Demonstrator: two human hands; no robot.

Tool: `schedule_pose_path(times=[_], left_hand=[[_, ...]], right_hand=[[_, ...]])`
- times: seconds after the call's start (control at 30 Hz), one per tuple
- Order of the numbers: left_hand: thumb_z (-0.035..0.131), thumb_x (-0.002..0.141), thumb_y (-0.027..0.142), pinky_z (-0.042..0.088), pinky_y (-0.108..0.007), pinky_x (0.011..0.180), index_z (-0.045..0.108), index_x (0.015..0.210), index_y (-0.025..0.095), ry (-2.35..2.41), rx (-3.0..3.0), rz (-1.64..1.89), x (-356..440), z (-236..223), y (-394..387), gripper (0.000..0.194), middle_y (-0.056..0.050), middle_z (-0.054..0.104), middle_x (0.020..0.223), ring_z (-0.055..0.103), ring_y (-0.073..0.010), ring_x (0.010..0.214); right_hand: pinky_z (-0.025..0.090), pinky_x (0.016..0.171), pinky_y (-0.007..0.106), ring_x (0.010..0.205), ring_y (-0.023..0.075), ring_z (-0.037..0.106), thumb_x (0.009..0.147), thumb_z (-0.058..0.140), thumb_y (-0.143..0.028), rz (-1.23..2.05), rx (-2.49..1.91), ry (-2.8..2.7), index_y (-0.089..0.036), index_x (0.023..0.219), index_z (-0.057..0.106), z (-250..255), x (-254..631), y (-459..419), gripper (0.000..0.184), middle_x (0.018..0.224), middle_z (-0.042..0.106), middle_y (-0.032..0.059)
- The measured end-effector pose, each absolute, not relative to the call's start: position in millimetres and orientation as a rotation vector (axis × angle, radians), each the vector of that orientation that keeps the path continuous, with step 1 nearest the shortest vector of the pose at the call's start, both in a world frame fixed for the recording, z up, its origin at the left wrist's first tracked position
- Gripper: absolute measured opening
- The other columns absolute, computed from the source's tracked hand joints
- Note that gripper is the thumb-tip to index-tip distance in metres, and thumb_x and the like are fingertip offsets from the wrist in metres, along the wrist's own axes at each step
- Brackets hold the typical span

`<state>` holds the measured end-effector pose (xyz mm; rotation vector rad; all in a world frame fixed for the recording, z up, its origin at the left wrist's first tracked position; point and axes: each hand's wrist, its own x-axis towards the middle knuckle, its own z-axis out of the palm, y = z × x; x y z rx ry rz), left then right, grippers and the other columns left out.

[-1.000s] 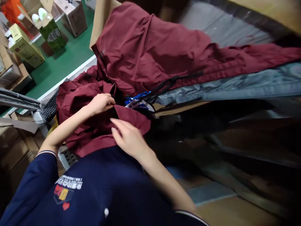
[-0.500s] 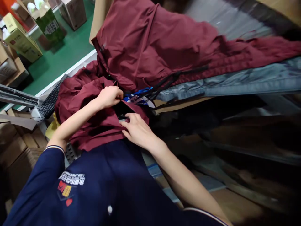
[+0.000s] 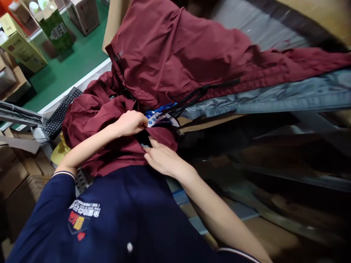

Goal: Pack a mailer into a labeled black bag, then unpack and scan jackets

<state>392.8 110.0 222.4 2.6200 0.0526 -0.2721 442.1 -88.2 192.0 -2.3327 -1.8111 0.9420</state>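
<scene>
A maroon jacket [image 3: 175, 54] lies spread over the work surface, its bunched lower part [image 3: 90, 120] gathered against my body. My left hand [image 3: 131, 122] is closed in a fist on a fold of this fabric, right beside a blue and white tag [image 3: 157, 116]. My right hand [image 3: 163, 159] rests just below it, fingers curled and pinching the jacket's edge near a dark opening. Black drawcords [image 3: 200, 93] trail across the jacket to the right.
A grey garment [image 3: 274, 96] lies under the maroon one at right. A black keyboard [image 3: 59, 115] sits at the left edge of the surface. Cardboard boxes [image 3: 22, 40] stand on the green floor [image 3: 68, 65] beyond, and more cartons [image 3: 16, 175] are stacked at lower left.
My left hand has slid right along the fabric toward the blue tag. My right hand went from flat on the jacket to pinching its edge. The view shifted slightly.
</scene>
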Motion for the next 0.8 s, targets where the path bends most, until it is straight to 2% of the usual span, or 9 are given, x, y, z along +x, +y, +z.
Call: schedule_pose_path(times=[0.1,0.2,0.3,0.4,0.5,0.57,0.6,0.7,0.8], left_hand=[[0.059,0.083,0.012,0.053,-0.030,0.086,0.077,0.099,0.019,0.017,2.642,-0.316,390.0,225.0,99.5,0.026,-0.006,0.076,0.104,0.070,-0.0221,0.098],[0.056,0.084,0.011,0.054,-0.030,0.082,0.076,0.100,0.019,0.115,2.657,-0.288,383.7,221.6,107.5,0.026,-0.007,0.074,0.105,0.069,-0.0221,0.096],[0.055,0.087,0.014,0.055,-0.030,0.082,0.075,0.103,0.019,0.339,2.637,-0.135,372.1,215.1,133.1,0.026,-0.008,0.073,0.106,0.069,-0.0215,0.095],[0.057,0.087,0.015,0.053,-0.041,0.102,0.076,0.106,0.021,0.481,2.636,-0.077,352.7,214.0,150.1,0.027,-0.006,0.074,0.107,0.068,-0.0232,0.105],[0.062,0.089,0.021,0.020,-0.070,0.123,0.078,0.101,0.024,0.513,2.755,-0.103,321.2,222.2,145.7,0.020,-0.008,0.071,0.127,0.050,-0.0349,0.139],[0.066,0.091,0.034,-0.001,-0.079,0.119,0.078,0.108,0.026,0.577,2.796,-0.091,292.1,228.6,143.2,0.022,-0.008,0.057,0.150,0.028,-0.0419,0.153],[0.065,0.092,0.041,-0.002,-0.080,0.119,0.075,0.119,0.028,0.688,2.788,-0.059,275.9,230.6,145.9,0.031,-0.009,0.049,0.158,0.023,-0.0425,0.156],[0.056,0.096,0.055,0.009,-0.078,0.119,0.053,0.150,0.030,1.437,2.588,0.158,229.2,227.7,170.1,0.059,-0.011,0.028,0.170,0.014,-0.0415,0.159],[0.047,0.096,0.066,0.021,-0.080,0.114,0.028,0.164,0.029,1.914,2.178,0.132,198.5,204.9,185.5,0.080,-0.016,0.014,0.173,0.007,-0.0446,0.159]], right_hand=[[0.053,0.095,0.048,0.105,0.0348,0.070,0.098,0.042,-0.024,1.045,-2.516,-1.783,-0.006,0.103,0.078,181.5,436.2,-50.5,0.041,0.115,0.072,0.0263],[0.053,0.097,0.052,0.107,0.0368,0.069,0.093,0.043,-0.016,0.928,-2.553,-1.599,-0.002,0.103,0.077,174.7,432.8,-38.8,0.037,0.110,0.072,0.0275],[0.051,0.107,0.047,0.116,0.0291,0.067,0.093,0.046,-0.021,0.705,-2.101,-1.303,-0.011,0.106,0.077,183.1,441.1,-62.1,0.035,0.123,0.071,0.0182],[0.060,0.089,0.039,0.095,0.0213,0.072,0.088,0.064,-0.037,0.654,-1.608,-0.853,-0.022,0.094,0.076,202.7,461.9,-82.7,0.020,0.107,0.075,0.0065],[0.057,0.065,0.030,0.070,0.0165,0.067,0.070,0.084,-0.043,0.658,-1.418,-0.514,-0.021,0.088,0.072,221.8,481.2,-67.8,0.031,0.086,0.074,0.0024],[0.055,0.064,0.029,0.070,0.0158,0.065,0.064,0.088,-0.045,0.667,-1.378,-0.475,-0.020,0.093,0.070,231.3,488.4,-41.7,0.042,0.086,0.073,0.0025],[0.055,0.065,0.029,0.071,0.0159,0.065,0.064,0.087,-0.046,0.669,-1.375,-0.500,-0.020,0.095,0.070,235.2,490.3,-26.8,0.044,0.086,0.073,0.0028],[0.056,0.068,0.031,0.073,0.0164,0.065,0.069,0.083,-0.047,0.645,-1.384,-0.640,-0.019,0.100,0.068,245.1,490.2,15.1,0.044,0.087,0.072,0.0036],[0.057,0.074,0.032,0.081,0.0174,0.066,0.071,0.081,-0.043,0.579,-1.348,-0.801,-0.020,0.107,0.065,252.1,483.1,50.5,0.045,0.096,0.070,0.0047]])
